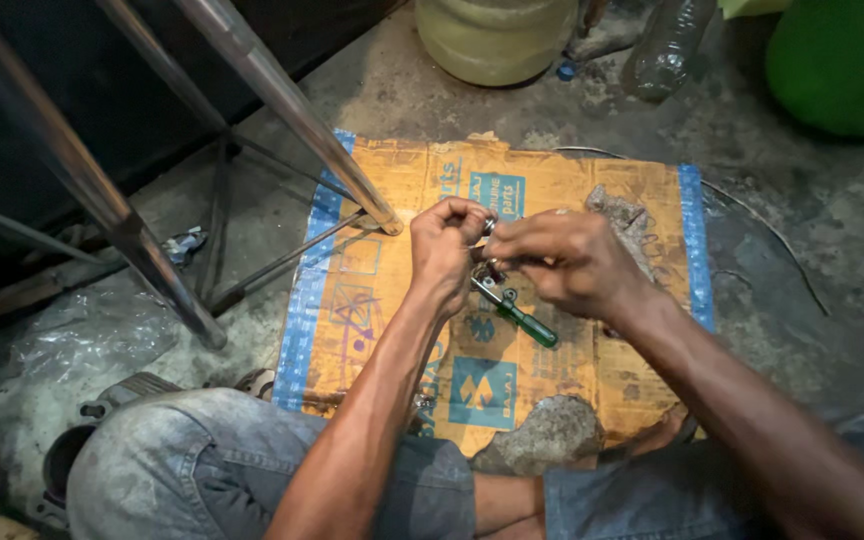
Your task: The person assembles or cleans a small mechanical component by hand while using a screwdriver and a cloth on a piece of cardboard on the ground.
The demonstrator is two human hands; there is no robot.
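Our two hands meet over the orange cardboard, working on a small metal part.

Our left hand (444, 245) is curled shut, pinching the small metal part (489, 227); our right hand (562, 262) closes on a green-handled screwdriver (514, 312), which points up toward that part. Below them the cardboard sheet (392, 290) lies flat on the concrete floor (802, 250), with a rough stone (547, 432) at its near edge and a metal stand leg (292, 110) touching its far left corner.
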